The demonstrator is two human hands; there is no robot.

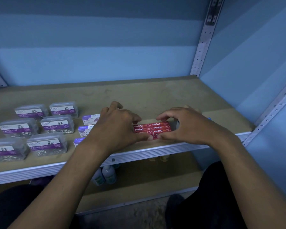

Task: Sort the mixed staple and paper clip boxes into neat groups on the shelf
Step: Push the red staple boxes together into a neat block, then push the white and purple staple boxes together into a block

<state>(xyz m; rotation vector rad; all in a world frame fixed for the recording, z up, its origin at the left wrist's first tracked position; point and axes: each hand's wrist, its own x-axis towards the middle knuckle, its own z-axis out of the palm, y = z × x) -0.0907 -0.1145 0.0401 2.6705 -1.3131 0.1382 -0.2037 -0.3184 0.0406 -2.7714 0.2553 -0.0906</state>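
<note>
Several red staple boxes [153, 129] lie side by side in a tight block near the front edge of the shelf board [155, 96]. My left hand [117, 128] grips the block's left end with curled fingers and thumb. My right hand [185, 126] grips its right end the same way. Left of my hands stand white-and-purple staple boxes [89, 119] in a column, partly hidden by my left wrist. Further left, several clear paper clip boxes [56, 124] with purple labels sit in two columns.
The shelf's metal front rail [155, 151] runs below the boxes. A perforated upright [203, 43] stands at the back right. White bottles [108, 174] sit on the lower shelf. The blue wall closes the back and right side.
</note>
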